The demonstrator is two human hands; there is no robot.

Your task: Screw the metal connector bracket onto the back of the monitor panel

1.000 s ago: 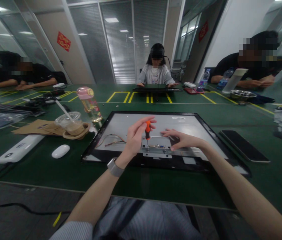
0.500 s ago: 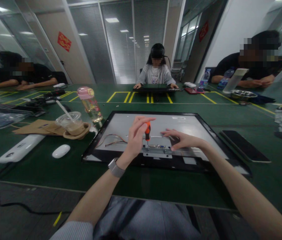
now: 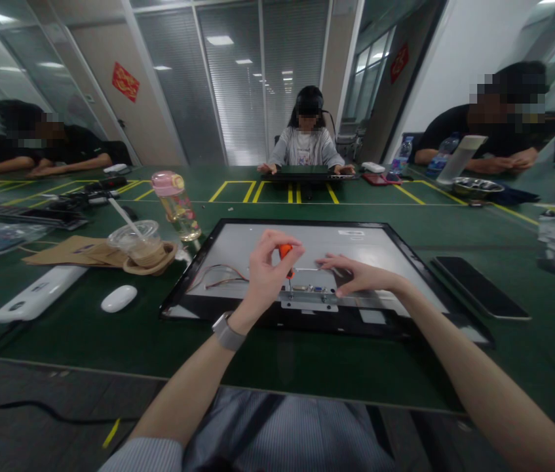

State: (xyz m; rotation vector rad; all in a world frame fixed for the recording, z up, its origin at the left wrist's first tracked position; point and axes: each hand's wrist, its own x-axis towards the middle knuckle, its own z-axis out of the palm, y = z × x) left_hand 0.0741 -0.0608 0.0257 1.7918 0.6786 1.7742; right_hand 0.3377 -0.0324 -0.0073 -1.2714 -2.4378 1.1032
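Note:
My left hand (image 3: 270, 265) is closed around the handle of an orange and black screwdriver (image 3: 286, 252). The screwdriver stands upright, its shaft reaching down to a metal bracket (image 3: 309, 304) with connector ports. That bracket sits at the near side of an opened monitor panel (image 3: 277, 239), grey-backed with a black frame, lying flat on the table. My right hand (image 3: 360, 274) rests on the panel just right of the ports, fingers stretched and apart, with no tool in it. Thin wires (image 3: 221, 275) curl on the panel's left part.
Left of the panel are a white mouse (image 3: 118, 299), a white power strip (image 3: 41, 293), an iced drink cup (image 3: 137, 246) and a pink-lidded bottle (image 3: 177, 206). A black phone (image 3: 478, 286) lies to the right. Across the green table sits a person (image 3: 306, 141) at a dark panel.
My left hand's fingers have curled around the screwdriver's handle, where the index finger was stretched out over its top before. My right hand has stayed in place.

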